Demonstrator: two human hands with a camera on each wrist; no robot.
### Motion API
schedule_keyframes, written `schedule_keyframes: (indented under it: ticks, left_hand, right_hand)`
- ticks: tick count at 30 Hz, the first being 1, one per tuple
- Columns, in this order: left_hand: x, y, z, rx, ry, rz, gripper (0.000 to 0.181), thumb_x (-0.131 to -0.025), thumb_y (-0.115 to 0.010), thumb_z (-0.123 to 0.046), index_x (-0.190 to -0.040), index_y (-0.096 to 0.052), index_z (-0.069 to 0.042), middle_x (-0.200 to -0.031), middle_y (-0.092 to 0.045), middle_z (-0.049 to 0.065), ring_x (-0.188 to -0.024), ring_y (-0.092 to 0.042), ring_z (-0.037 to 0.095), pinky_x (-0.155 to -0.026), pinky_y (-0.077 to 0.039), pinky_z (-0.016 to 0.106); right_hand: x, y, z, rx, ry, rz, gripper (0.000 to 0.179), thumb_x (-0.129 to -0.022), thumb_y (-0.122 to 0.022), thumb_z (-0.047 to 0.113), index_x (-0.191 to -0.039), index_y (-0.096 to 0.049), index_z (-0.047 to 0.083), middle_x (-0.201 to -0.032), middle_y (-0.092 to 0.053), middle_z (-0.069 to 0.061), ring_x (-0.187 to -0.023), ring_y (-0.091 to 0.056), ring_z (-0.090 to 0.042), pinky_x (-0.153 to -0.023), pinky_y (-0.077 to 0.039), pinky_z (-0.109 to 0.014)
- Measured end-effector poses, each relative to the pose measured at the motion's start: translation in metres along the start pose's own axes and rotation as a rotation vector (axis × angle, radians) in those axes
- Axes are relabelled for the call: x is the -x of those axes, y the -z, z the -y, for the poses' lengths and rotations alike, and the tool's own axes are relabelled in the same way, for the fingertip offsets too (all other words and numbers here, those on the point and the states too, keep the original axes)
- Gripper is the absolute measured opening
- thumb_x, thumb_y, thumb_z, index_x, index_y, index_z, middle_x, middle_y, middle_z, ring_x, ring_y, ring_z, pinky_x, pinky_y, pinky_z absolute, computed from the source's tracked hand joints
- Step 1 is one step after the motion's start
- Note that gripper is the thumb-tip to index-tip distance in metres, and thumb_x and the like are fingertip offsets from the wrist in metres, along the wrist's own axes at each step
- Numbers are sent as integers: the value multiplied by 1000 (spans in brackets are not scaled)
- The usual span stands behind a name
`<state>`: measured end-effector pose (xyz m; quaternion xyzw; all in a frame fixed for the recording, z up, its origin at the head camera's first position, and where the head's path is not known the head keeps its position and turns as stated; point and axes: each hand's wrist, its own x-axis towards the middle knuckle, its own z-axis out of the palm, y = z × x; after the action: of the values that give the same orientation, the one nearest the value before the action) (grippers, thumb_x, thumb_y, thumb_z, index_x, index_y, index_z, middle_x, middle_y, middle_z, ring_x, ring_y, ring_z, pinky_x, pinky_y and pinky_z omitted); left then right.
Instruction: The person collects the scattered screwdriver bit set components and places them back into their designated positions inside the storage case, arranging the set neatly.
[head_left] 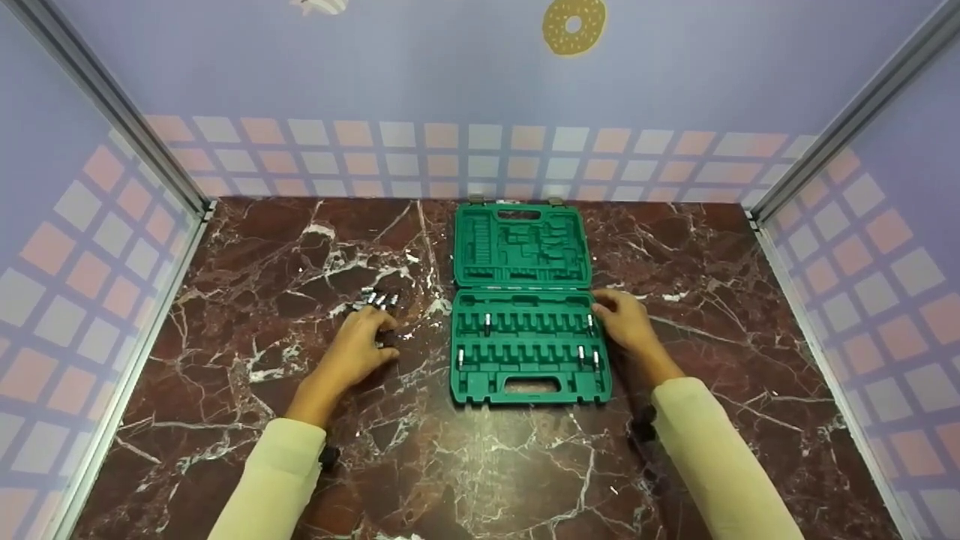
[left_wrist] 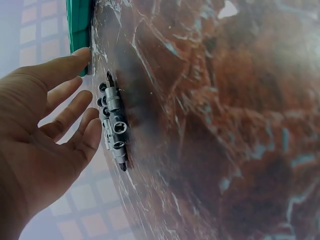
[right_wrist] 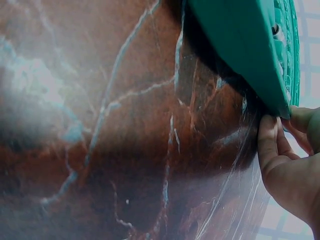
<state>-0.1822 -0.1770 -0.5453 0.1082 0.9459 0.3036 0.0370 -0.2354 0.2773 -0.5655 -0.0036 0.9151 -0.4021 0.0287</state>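
A green plastic socket-bit case [head_left: 532, 340] lies open on the table, its lid [head_left: 487, 225] folded back toward the rear wall. Several silver-and-dark bit sockets [head_left: 487, 325] stand in its two slotted rows. To the left, a small heap of loose bit sockets [head_left: 380, 300] rests on the table. Beside that heap is my left hand [head_left: 356, 349], fingers loosely bent and holding nothing; the left wrist view shows a gap between its fingers and the bit sockets [left_wrist: 117, 125]. My right hand [head_left: 626, 322] pinches the case's right edge near the hinge, thumb at the rim.
The dark red marbled tabletop [head_left: 525, 480] has white veins. A rear wall [head_left: 420, 82] and two side walls with pink and white squares enclose it. Metal strips [head_left: 150, 330] run along the table's sides.
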Motion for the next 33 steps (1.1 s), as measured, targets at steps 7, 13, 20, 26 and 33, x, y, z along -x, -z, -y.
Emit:
schedule_keyframes:
  ticks: [7, 13, 20, 26, 33]
  left_hand:
    - [8, 1, 2, -73, -1, -5, 31, -82, -85, -8, -109, -71, -5, -111, -62, 11, -109, -55, 33, -94, -53, 51]
    - [11, 0, 5, -130, -23, -16, 26, -85, -83, -5, -108, -71, -5, -114, -63, 12, -109, -55, 33, -94, -54, 51]
    - [11, -6, 13, -198, -147, -99, 17, -83, -80, 4, -97, -73, -3, -102, -65, 12, -102, -58, 34, -92, -55, 50]
    - [11, -6, 17, -194, -201, -123, 15, -84, -77, 6, -94, -75, -5, -97, -64, 12, -100, -59, 34, -91, -55, 50]
    - [8, 0, 10, -123, -150, -93, 13, -90, -73, 2, -102, -74, -3, -101, -62, 13, -98, -59, 32, -88, -55, 48]
  right_hand:
    - [1, 2, 2, -14, -22, 28, 33, -105, -59, 10, -135, -65, 0, -131, -66, -25, -122, -62, -41, -103, -50, -55]
    - [0, 1, 0, -22, -16, 8, 31, -104, -60, 10, -133, -66, -1, -129, -68, -25, -120, -63, -40, -102, -51, -54]
    - [1, 1, 1, -34, -15, 20, 32, -104, -59, 11, -134, -66, 0, -131, -67, -24, -122, -62, -40, -103, -50, -55]
    - [1, 0, 2, -57, -15, 16, 32, -104, -60, 10, -133, -66, 0, -130, -67, -24, -121, -63, -39, -103, -51, -54]
    - [1, 1, 0, -53, -13, 22, 32, -105, -59, 9, -134, -65, -1, -130, -67, -25, -120, -63, -40, -102, -51, -55]
